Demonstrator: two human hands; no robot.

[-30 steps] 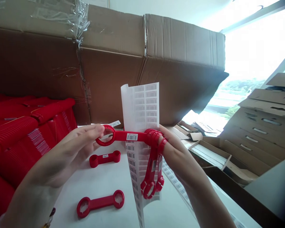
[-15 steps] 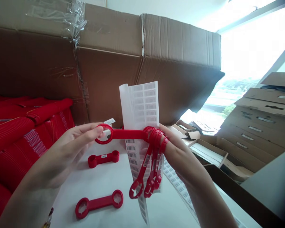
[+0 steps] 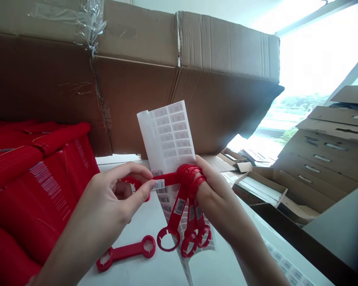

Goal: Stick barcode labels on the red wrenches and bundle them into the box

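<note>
My left hand [image 3: 116, 198] pinches a small white barcode label [image 3: 159, 184] between thumb and index finger, against the handle of a red double-ring plastic wrench [image 3: 170, 178]. That wrench's left ring is partly hidden behind my left fingers. My right hand [image 3: 213, 190] is closed around the ring ends of several red wrenches, some hanging down with labels on their handles, such as one labelled wrench [image 3: 176, 210]. A sheet of barcode labels [image 3: 173, 133] stands up behind them, apparently gripped in the same hand. One more red wrench [image 3: 128, 252] lies on the white table, below my left hand.
Red stacked plastic pieces [image 3: 53, 186] fill the left side. A large taped cardboard box [image 3: 137, 91] spans the back. Open cartons [image 3: 262, 186] and stacked boxes [image 3: 325, 147] stand at right. Another label strip [image 3: 286, 262] lies on the white table [image 3: 217, 270] at lower right.
My left hand has moved right from the wrench's far ring to its handle, bringing the label against it. The label sheet has tilted left, and the hanging wrenches have swung apart.
</note>
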